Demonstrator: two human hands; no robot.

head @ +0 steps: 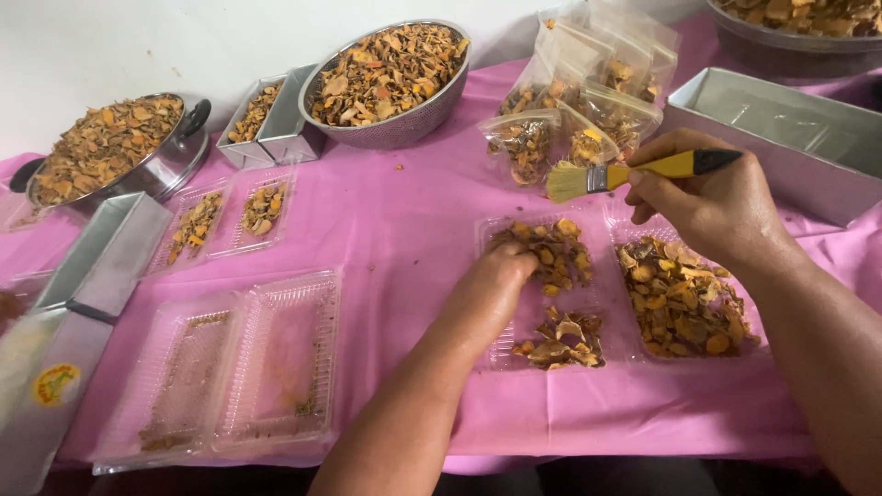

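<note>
My left hand [501,271] reaches into a clear plastic clamshell tray [524,335], fingers closed among dried orange-brown slices [551,253]. Whether it grips any slices is hidden. My right hand [717,197] holds a yellow-handled paintbrush [634,172], bristles pointing left above the tray. The tray's right half [684,303] is full of the same dried slices.
A metal colander [390,78] and a pot [110,152] hold more slices at the back. Small filled bags [579,101] lie behind the tray. Clear clamshell trays [230,377], [230,216] sit at left, metal tins [271,119], [781,129] nearby, all on a pink cloth.
</note>
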